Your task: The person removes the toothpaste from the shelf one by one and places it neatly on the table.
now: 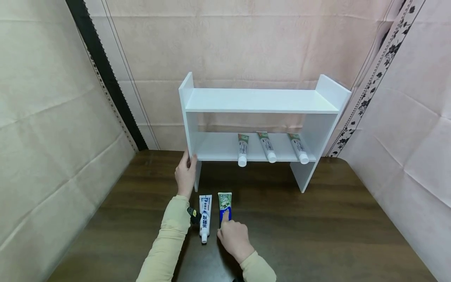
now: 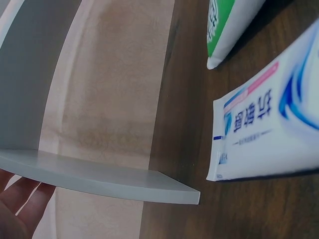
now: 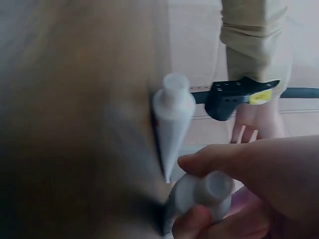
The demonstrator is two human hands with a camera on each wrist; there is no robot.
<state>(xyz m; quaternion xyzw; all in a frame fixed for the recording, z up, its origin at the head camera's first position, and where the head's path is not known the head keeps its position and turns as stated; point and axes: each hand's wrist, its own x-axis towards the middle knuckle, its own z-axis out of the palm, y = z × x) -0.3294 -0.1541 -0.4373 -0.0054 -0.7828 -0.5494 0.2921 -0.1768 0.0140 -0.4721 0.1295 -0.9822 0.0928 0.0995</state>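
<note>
head view: the hands work apart. the left hand (image 1: pixel 185 176) grips the left side panel (image 1: pixel 192 129) of the white shelf (image 1: pixel 249 101), a sensible brace. the right hand (image 1: pixel 233 237) pinches the green-and-blue tube (image 1: pixel 224 200) at the table (image 1: pixel 317 227), just beside a white tube (image 1: pixel 204 215).

left wrist: fingers (image 2: pixel 37 204) lie against the panel's outer face.

right wrist: thumb and fingers clasp the tube around its cap end; a light, even pinch should avoid squeezing it or nudging its neighbour.
</note>
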